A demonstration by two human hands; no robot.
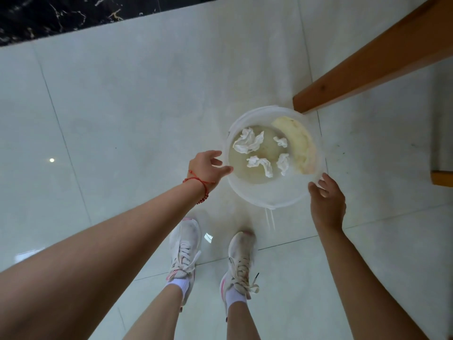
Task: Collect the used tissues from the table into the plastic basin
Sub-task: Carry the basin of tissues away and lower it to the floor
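Note:
A translucent white plastic basin [247,192] sits low by the floor in front of my feet. Inside it lie several crumpled white used tissues [247,143] and a pale yellow cloth-like lump [300,143] against the far right wall. My left hand [208,168], with a red string bracelet on the wrist, has its fingers spread, and one fingertip touches the basin's left rim. My right hand [327,200] is at the near right rim with curled fingers. Whether it grips the rim is unclear.
A wooden table leg [372,67] slants down to the floor just behind the basin. Another wooden piece [442,177] shows at the right edge. My two white sneakers [186,251] stand on glossy pale floor tiles. A black marble strip [61,13] runs along the top left.

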